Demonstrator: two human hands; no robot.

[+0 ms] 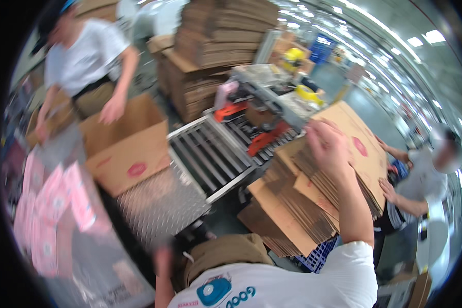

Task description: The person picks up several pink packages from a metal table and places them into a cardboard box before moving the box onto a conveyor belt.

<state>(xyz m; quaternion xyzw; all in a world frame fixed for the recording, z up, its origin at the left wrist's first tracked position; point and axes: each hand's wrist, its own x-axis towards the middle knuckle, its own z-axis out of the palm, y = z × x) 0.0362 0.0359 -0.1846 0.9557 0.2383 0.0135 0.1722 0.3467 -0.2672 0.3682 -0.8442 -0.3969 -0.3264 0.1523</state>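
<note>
My right hand (pixel 327 141) is raised at the near left edge of a flattened cardboard box (pixel 362 146), its curled fingers on the cardboard edge. That box lies tilted on top of a stack of flattened cardboard boxes (pixel 315 192). A co-worker at the right has both hands on the far edge of the same stack. My left hand (pixel 163 262) hangs low beside my waist, smeared by motion, so its fingers cannot be made out. Nearest to it is a diamond-plate metal surface (pixel 156 205). On that surface's far left part stands an open cardboard box (pixel 131 161).
A roller conveyor (pixel 213 154) runs beyond the metal plate to a box-sealing machine (pixel 259 115). Pink packages (pixel 54 205) lie on the left table. Another co-worker (pixel 90 61) reaches toward the open box. Tall cardboard stacks (pixel 223 33) rise behind. A blue pallet (pixel 318 255) supports the flattened boxes.
</note>
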